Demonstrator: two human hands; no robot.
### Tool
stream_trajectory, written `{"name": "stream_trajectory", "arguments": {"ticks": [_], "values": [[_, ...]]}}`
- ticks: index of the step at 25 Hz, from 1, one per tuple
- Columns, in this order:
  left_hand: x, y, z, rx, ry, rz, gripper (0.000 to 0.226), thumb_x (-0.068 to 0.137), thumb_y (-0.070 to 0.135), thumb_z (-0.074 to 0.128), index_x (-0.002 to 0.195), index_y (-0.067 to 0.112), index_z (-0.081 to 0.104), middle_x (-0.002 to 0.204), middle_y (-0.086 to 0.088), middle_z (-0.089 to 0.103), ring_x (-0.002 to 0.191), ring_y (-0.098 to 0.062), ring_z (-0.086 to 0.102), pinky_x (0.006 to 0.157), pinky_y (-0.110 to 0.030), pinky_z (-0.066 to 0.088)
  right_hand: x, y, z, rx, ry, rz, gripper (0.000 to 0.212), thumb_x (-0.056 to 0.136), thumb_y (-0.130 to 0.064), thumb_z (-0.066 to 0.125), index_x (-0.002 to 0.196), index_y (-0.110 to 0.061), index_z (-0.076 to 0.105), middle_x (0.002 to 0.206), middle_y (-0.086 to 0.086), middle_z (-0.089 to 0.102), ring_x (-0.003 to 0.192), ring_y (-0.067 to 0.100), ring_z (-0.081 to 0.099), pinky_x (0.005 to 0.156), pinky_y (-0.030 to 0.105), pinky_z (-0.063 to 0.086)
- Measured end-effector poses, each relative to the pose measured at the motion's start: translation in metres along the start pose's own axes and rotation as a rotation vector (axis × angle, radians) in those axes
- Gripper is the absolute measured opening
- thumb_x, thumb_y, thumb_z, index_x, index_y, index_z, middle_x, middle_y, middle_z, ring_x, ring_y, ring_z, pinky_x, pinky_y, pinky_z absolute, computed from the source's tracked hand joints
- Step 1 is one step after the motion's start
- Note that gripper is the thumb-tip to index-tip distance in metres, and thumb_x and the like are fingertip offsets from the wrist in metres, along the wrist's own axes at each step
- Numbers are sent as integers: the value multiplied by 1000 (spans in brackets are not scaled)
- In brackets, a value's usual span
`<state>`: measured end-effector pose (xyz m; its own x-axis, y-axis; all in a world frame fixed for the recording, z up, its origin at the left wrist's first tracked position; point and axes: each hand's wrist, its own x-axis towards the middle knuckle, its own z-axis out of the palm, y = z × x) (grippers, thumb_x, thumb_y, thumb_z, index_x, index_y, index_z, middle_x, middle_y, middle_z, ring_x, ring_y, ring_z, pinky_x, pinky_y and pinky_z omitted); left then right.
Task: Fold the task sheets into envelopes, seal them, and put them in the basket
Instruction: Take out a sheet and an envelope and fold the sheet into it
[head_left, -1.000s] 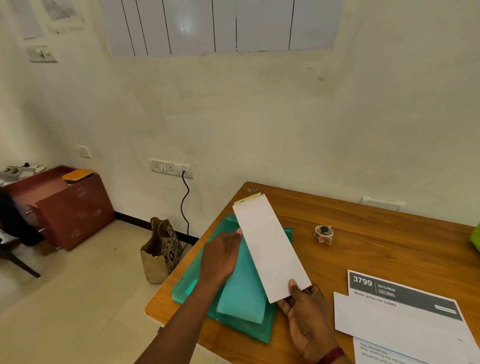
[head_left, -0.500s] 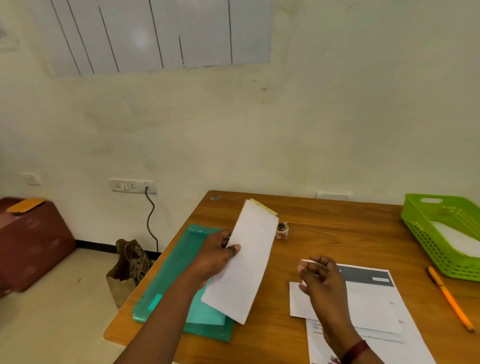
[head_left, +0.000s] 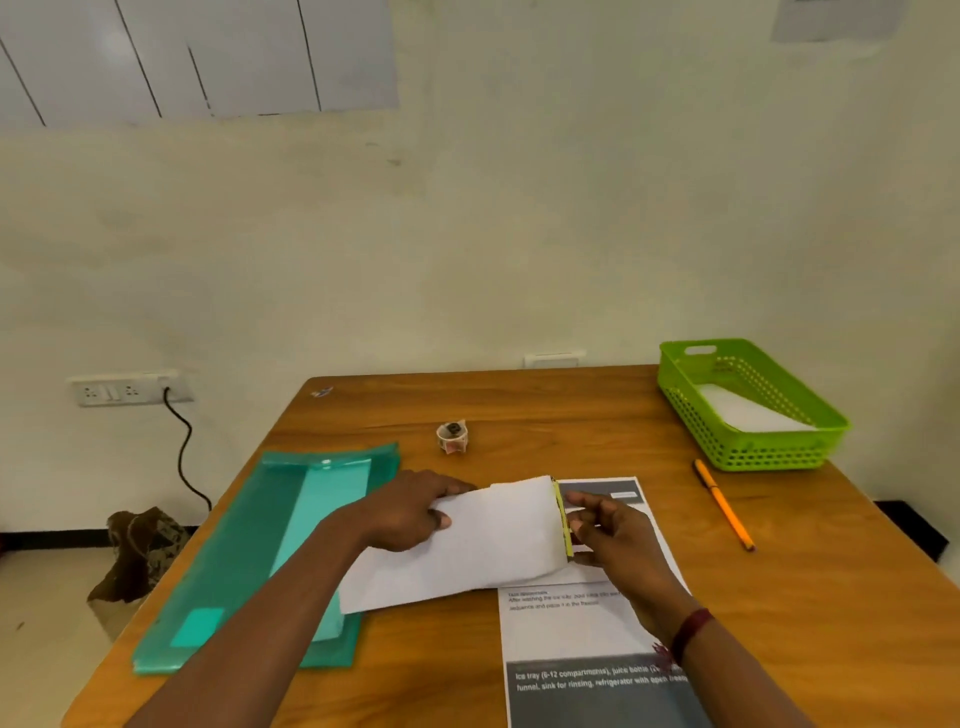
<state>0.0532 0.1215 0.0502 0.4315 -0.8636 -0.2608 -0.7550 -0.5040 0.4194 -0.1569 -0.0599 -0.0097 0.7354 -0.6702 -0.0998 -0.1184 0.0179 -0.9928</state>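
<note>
A long white envelope (head_left: 488, 545) lies slanted over the table's middle, its open end with a yellow strip turned to the right. My left hand (head_left: 410, 512) grips its upper left part. My right hand (head_left: 605, 530) has its fingers at the envelope's open end, touching the yellow strip. Under both lies a printed task sheet (head_left: 582, 639) with dark bands at top and bottom. A green perforated basket (head_left: 748, 447) stands at the far right with a white envelope inside.
A teal plastic folder (head_left: 249, 566) lies along the table's left edge. A small tape roll (head_left: 452, 435) sits behind the hands, and an orange pen (head_left: 724, 504) lies near the basket. A brown bag (head_left: 140, 551) stands on the floor at left.
The envelope went from upright in my left hand to lying over the task sheet. My right hand moved to its open end. The view turned right, showing the whole basket.
</note>
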Motion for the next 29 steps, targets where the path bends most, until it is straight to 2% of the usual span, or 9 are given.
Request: {"name": "stream_trajectory", "arguments": {"ticks": [2,6,10,15,18,20,23,26,29], "values": [[5,1,4,8,9,8,47,98,25,56,141,39,45,143,10,49,127,-17,46,108,-43,42,-3,3,-3,62,-57,14,27,98,-12,53,116,-28,64,98,3,72,94,22,68,71,30,58],[8,0,9,47,21,3,48,99,23,55,144,36,43,145,9,46,130,-19,44,109,-42,40,-3,6,-6,23,-84,-47,38,86,-10,71,119,-26,63,93,6,67,87,22,67,69,32,59],[6,-8,9,64,15,-12,50,98,24,55,144,39,41,145,9,47,131,-20,44,108,-44,41,1,9,-10,-39,-59,-19,34,90,2,59,115,-20,67,93,6,68,77,18,66,66,35,57],[4,-10,7,80,5,2,50,98,24,55,144,41,41,147,10,46,132,-19,43,108,-44,41,-2,6,-4,-152,-81,-53,39,82,-26,75,117,-35,59,104,-12,67,88,15,65,67,18,50],[3,-8,7,72,15,10,49,98,23,55,143,40,42,146,8,46,131,-19,43,108,-43,41,-1,5,2,-147,-101,-65,46,78,-29,78,119,-33,57,96,-4,70,87,18,67,71,20,52],[2,-7,6,57,18,18,50,99,21,55,143,38,42,147,8,45,131,-19,43,108,-41,41,0,3,1,-132,-101,-69,38,84,-22,74,119,-25,62,89,0,74,87,13,69,75,19,52],[-1,-9,4,34,12,13,50,98,19,55,143,37,43,146,7,45,131,-18,42,108,-40,41,-3,-3,-2,-82,-160,-39,18,93,-11,60,109,-17,68,89,-6,76,85,8,71,66,15,51],[-1,-10,7,11,45,11,50,97,18,57,142,37,45,146,8,48,130,-17,45,107,-39,43,-4,-4,-4,3,-242,24,20,95,-5,56,109,-13,67,95,4,75,87,22,72,67,30,57],[-3,-3,14,-7,181,41,49,96,19,60,139,37,47,143,8,50,127,-15,49,102,-29,45,-2,-1,-7,46,-250,56,21,94,-1,56,111,-10,65,100,14,72,90,31,71,74,46,59]]}}
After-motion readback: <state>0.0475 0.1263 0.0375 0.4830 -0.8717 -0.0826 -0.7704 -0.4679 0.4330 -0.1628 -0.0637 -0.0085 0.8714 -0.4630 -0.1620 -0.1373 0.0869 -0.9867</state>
